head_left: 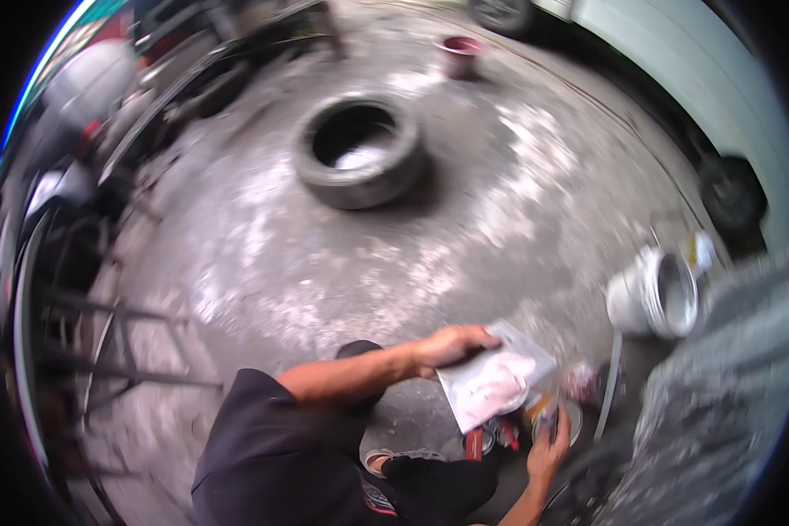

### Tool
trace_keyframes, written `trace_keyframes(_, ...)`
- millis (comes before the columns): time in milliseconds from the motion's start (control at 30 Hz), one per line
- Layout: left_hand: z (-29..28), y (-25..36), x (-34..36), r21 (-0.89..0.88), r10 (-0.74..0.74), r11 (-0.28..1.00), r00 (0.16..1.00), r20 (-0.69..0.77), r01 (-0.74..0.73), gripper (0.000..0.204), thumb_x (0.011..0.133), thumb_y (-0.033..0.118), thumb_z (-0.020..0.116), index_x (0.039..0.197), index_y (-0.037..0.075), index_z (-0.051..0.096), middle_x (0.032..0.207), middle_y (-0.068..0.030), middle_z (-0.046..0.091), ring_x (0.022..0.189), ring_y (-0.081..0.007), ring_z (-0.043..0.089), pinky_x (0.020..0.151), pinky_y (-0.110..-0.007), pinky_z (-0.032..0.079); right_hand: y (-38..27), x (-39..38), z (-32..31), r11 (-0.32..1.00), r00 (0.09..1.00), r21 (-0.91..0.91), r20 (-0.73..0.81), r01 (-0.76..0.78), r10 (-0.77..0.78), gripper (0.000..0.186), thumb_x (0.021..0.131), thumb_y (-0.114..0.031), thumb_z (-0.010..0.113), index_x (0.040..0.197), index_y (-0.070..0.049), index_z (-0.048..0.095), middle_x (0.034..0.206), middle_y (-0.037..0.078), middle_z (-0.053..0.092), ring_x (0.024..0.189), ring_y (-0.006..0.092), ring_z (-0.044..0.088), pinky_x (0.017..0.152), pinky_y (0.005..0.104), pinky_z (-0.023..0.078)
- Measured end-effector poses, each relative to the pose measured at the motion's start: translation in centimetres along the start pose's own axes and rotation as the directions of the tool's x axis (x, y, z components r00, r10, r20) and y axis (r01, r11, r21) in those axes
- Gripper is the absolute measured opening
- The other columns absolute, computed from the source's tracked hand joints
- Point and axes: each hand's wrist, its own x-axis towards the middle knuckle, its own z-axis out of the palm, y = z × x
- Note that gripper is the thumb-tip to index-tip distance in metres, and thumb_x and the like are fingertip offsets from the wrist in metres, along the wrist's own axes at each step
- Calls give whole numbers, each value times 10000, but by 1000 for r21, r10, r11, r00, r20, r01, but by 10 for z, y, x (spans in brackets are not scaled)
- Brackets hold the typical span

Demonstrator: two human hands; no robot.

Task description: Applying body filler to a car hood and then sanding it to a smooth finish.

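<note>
My left hand (452,347) is closed on the edge of a flat, light grey board (519,340), held tilted over the floor. A smooth mound of pale pink paste (498,387) lies on it. Close to the board's lower right corner, my right hand (550,441) has its fingers curled around a small tool with a yellow-orange part (536,407), blurred, perhaps a spreader. A round open tin (573,422) is partly hidden behind that hand. Small red items (474,444) sit on the floor below the board.
A tyre (359,153) lies flat on the stained concrete floor ahead. Beyond it stands a red bucket (460,57). To the right are a tipped white bucket (649,294), plastic sheeting (706,394) and a pale vehicle (701,79). A metal stand (118,351) is at left.
</note>
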Motion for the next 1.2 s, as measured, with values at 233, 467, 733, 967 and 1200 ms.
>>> trace_keyframes(233, 115, 132, -107, 101, 485, 874, 869, -103, -476, 375, 933, 278, 583, 1201, 17, 566, 1071, -53, 631, 955, -124, 635, 824, -265, 529, -103, 94, 0, 928, 732, 112, 583, 356, -352, 487, 955, -261, 550, 1353, 7, 468, 1315, 200, 539, 1215, 301, 501, 1036, 370, 366)
trace_keyframes(467, 223, 102, -238, 90, 743, 644, 592, -314, -760, 378, 897, 319, 616, 1124, 19, 585, 1058, -65, 631, 885, -123, 607, 793, -276, 497, -219, 106, -120, 746, 403, 136, 771, 651, -493, 473, 911, -158, 526, 1355, -5, 467, 1303, 183, 537, 1200, 288, 509, 1028, 384, 381)
trace_keyframes(733, 265, 39, -375, 124, 798, 316, 193, -572, -941, 247, 914, 294, 576, 1027, 77, 614, 910, -50, 646, 756, -143, 644, 697, -320, 558, -356, 127, -146, 705, 339, 203, 766, 679, -546, 503, 857, -35, 485, 1359, -9, 471, 1325, 173, 525, 1239, 285, 486, 1052, 390, 371)
trace_keyframes(967, 209, 55, -493, 49, 832, 119, 72, -550, -992, 297, 960, 270, 504, 1069, 9, 596, 932, -88, 661, 772, -153, 641, 696, -318, 541, -503, 33, -21, 470, 85, 326, 744, 820, -663, 398, 829, 18, 543, 1210, -79, 605, 1100, 150, 650, 1034, 273, 637, 891, 351, 488)
trace_keyframes(1200, 165, 127, -585, -24, 770, -4, 12, -638, -1000, 342, 955, 285, 498, 1093, -14, 589, 962, -132, 670, 745, -198, 675, 688, -353, 585, -655, 17, 57, 348, -59, 406, 717, 845, -695, 457, 751, 72, 529, 1172, -67, 642, 1092, 140, 655, 1002, 260, 654, 890, 322, 492)
